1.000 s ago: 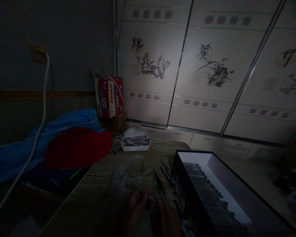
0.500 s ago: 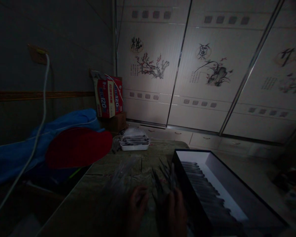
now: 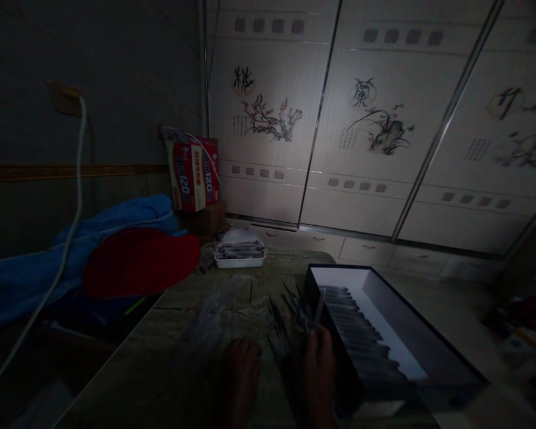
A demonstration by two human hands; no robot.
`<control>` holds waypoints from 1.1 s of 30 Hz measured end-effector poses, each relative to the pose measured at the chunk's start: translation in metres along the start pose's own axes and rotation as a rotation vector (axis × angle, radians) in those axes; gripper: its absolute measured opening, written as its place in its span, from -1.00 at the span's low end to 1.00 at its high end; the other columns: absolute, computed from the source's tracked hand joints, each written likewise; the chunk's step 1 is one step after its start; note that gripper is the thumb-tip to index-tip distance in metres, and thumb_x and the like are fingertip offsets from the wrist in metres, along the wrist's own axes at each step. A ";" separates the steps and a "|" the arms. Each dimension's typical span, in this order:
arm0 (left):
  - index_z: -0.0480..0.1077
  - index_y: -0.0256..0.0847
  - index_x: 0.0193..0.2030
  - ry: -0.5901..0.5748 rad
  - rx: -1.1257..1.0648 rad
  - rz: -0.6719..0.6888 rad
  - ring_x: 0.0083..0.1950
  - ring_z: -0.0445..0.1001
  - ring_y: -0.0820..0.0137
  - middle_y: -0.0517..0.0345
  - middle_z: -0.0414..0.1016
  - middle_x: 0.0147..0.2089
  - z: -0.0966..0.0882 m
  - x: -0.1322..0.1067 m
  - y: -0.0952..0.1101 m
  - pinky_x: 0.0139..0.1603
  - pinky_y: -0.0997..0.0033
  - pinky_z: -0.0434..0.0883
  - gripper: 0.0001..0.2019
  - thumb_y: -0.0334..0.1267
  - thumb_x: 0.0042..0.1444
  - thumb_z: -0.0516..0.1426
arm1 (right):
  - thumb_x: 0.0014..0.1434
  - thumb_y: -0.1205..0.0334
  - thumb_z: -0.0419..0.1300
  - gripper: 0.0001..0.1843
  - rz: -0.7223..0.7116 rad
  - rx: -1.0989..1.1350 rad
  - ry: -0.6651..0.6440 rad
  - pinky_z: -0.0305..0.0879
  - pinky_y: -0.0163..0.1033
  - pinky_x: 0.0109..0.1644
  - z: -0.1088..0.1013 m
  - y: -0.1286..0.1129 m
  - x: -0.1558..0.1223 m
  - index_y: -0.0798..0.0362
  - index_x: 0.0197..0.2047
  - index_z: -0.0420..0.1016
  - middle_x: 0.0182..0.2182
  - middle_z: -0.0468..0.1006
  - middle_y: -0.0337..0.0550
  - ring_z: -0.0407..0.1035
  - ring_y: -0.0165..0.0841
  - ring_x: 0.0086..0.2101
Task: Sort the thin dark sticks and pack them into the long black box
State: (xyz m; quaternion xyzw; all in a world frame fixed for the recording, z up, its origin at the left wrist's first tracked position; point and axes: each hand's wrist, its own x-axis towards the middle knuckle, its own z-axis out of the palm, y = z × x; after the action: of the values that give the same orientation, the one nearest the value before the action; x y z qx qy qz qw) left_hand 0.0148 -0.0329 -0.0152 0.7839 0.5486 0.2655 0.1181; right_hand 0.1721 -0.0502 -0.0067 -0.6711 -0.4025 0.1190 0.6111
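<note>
looking down through the head camera, i have dim light and two bare hands over the surface (image 3: 290, 268). my right hand (image 3: 318, 357) has its grip closed on a slim clear tube (image 3: 320, 307), fingers pinching the lower end while the upper end pokes up and leans a little right. the tube is just beside the left wall of the box (image 3: 415, 333); whether it touches, i can't tell. my left hand (image 3: 242, 357) is low in view, near the right one but apart from it, fingers curled; it is too dark to tell how wide that grip is spread or whether it has hold of anything.

between the hands and just past them lie dark pointed sticks (image 3: 279, 325), tips away from me. beyond the left hand is a loose heap of clear sleeves (image 3: 209, 316). inside the box, dark slim packs (image 3: 361, 333) lie side by side in a row. near the far edge of the surface sits a white tray (image 3: 241, 263) holding slim pieces (image 3: 239, 249), a clear bag (image 3: 242, 236) just behind. to the left, a red cushion (image 3: 138, 262) lies against blue cloth (image 3: 116, 217), and a red carton (image 3: 196, 173) stands near the wardrobe (image 3: 268, 196).
</note>
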 end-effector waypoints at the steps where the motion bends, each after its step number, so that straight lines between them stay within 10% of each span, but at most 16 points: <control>1: 0.47 -0.19 -0.28 0.006 0.014 -0.010 -0.15 0.43 0.24 0.01 0.51 -0.21 -0.002 0.002 -0.004 -0.11 0.27 0.32 -0.75 -0.51 0.03 0.02 | 0.24 -0.04 -0.09 -0.59 0.006 0.008 -0.011 0.25 -0.25 -0.18 0.000 0.001 0.001 0.08 -0.09 0.36 -0.23 0.52 -0.03 0.39 -0.25 -0.24; 8: 0.46 -0.21 -0.13 0.229 0.169 0.008 -0.12 0.44 0.20 -0.04 0.52 -0.15 -0.011 0.010 -0.017 -0.08 0.19 0.35 -0.67 -0.52 0.07 -0.04 | 0.24 -0.07 -0.10 -0.58 0.063 0.052 -0.029 0.23 -0.28 -0.22 -0.002 -0.002 0.002 0.05 -0.10 0.35 -0.25 0.50 -0.08 0.37 -0.27 -0.26; 15: 0.47 -0.12 -0.27 0.171 -0.038 0.248 -0.20 0.51 0.28 0.06 0.57 -0.23 0.011 -0.004 0.011 -0.16 0.30 0.46 -0.74 -0.49 0.02 0.03 | 0.22 -0.09 -0.10 -0.56 0.095 0.076 -0.019 0.23 -0.27 -0.26 -0.001 -0.010 0.002 0.07 -0.12 0.36 -0.29 0.50 -0.08 0.35 -0.28 -0.33; 33: 0.48 -0.26 -0.15 0.160 0.100 0.028 0.01 0.49 0.14 -0.14 0.55 -0.05 0.006 0.009 -0.039 0.03 0.11 0.43 -0.72 -0.39 0.01 0.04 | 0.19 -0.08 -0.04 -0.58 -0.004 0.102 -0.022 0.26 -0.25 -0.26 0.003 -0.003 -0.005 0.06 -0.21 0.46 -0.30 0.57 -0.06 0.41 -0.25 -0.30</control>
State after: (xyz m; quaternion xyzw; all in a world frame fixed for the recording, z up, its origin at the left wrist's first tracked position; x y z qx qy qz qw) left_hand -0.0107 -0.0096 -0.0364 0.7728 0.5578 0.3010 0.0309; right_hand 0.1664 -0.0516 -0.0063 -0.6369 -0.4041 0.1454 0.6402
